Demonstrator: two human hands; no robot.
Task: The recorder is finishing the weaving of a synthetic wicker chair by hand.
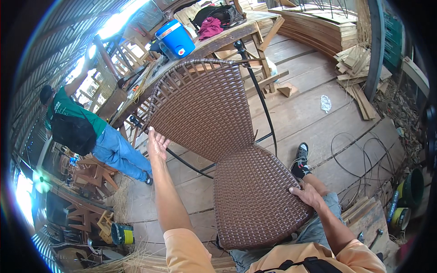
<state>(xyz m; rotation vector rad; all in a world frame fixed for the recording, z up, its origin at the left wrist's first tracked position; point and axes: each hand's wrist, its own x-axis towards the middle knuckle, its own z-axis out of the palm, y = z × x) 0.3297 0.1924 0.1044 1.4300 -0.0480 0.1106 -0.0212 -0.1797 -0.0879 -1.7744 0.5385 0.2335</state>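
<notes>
A brown woven wicker chair (236, 195) lies tilted in front of me, its seat close to my body and its backrest (205, 109) stretching away up and left. Dark metal legs (261, 102) stick out past both sides of the backrest. My left hand (158, 144) is at the left edge of the backrest, palm partly showing, holding the rim; some fingers are hidden by the weave. At the right edge of the seat, my right hand (308, 194) grips the rim with the thumb on top and other fingers partly hidden.
A wooden workbench (227, 41) with a blue cooler (175, 40) stands beyond the chair. At left, a person in a green shirt (82, 118) faces away. Stacked wood strips (314, 34), loose wire (359, 154) and buckets (123, 233) surround the plank floor (309, 100).
</notes>
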